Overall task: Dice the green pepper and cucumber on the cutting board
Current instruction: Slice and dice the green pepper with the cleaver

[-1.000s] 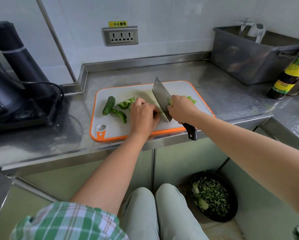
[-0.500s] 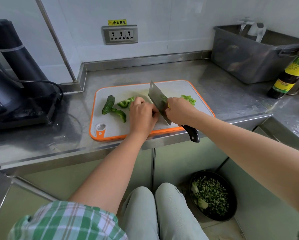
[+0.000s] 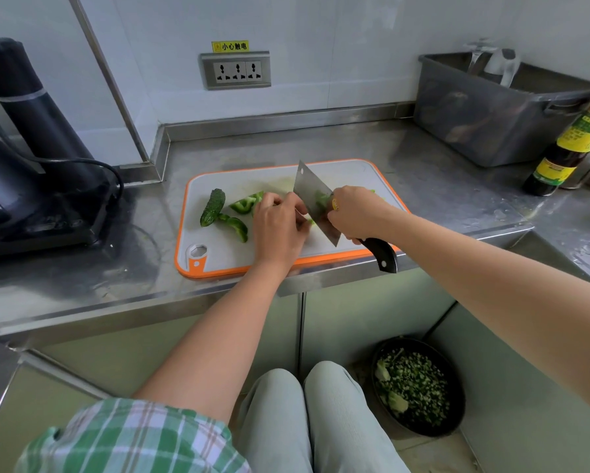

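A white cutting board [image 3: 218, 257] with an orange rim lies on the steel counter. A whole cucumber [image 3: 212, 207] lies on its left part beside loose green pepper pieces [image 3: 242, 205]. My left hand [image 3: 277, 227] has curled fingers holding down a pepper piece that is mostly hidden under it, fingertips against the blade. My right hand [image 3: 356, 213] grips the cleaver [image 3: 312, 199] at the top of its black handle, the blade standing on the board with green bits stuck to it. Diced pepper behind my right hand is nearly hidden.
A black appliance [image 3: 23, 172] with a cable stands at the left. At the right rear sit a grey tub [image 3: 491, 110] and a dark sauce bottle [image 3: 570, 145]. A wall socket [image 3: 235, 70] is behind. On the floor a black bowl [image 3: 419, 387] holds chopped greens.
The cleaver has shifted left along the pepper between cuts, and my left hand has drawn back with it. The cucumber and loose pepper pieces have not moved.
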